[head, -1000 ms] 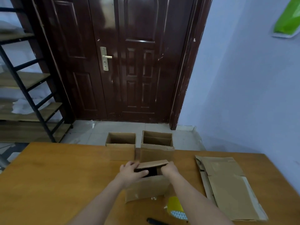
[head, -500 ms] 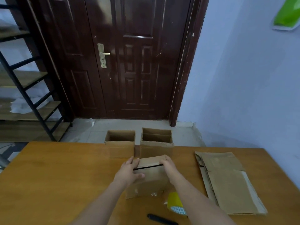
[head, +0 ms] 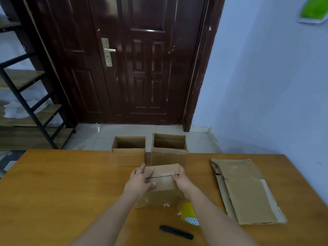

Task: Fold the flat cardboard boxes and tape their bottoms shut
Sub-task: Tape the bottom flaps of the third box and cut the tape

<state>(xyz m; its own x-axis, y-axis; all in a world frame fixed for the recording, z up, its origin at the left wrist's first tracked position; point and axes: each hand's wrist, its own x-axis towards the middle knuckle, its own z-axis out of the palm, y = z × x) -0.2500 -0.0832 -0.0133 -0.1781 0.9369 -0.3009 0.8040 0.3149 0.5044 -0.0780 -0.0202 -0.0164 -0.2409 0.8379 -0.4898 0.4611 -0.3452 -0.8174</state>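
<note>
A small cardboard box (head: 160, 193) stands on the wooden table (head: 62, 189) in front of me, its top flaps folded down with a thin dark slit between them. My left hand (head: 138, 181) lies flat on the flaps at the left, fingers straight. My right hand (head: 180, 179) presses the flaps at the right edge. Two folded boxes, one on the left (head: 129, 150) and one on the right (head: 169, 148), stand open-topped at the table's far edge. A stack of flat cardboard (head: 246, 192) lies to the right. A yellow tape roll (head: 189, 211) sits partly behind my right forearm.
A black pen-like tool (head: 176, 232) lies near the table's front. Beyond the table are a dark wooden door (head: 142, 68), a tiled floor and a black-framed shelf (head: 23, 96) at the left. A blue wall runs along the right.
The box flaps have been pushed down from a wide dark gap to a thin slit. Both hands now press on top of them.
</note>
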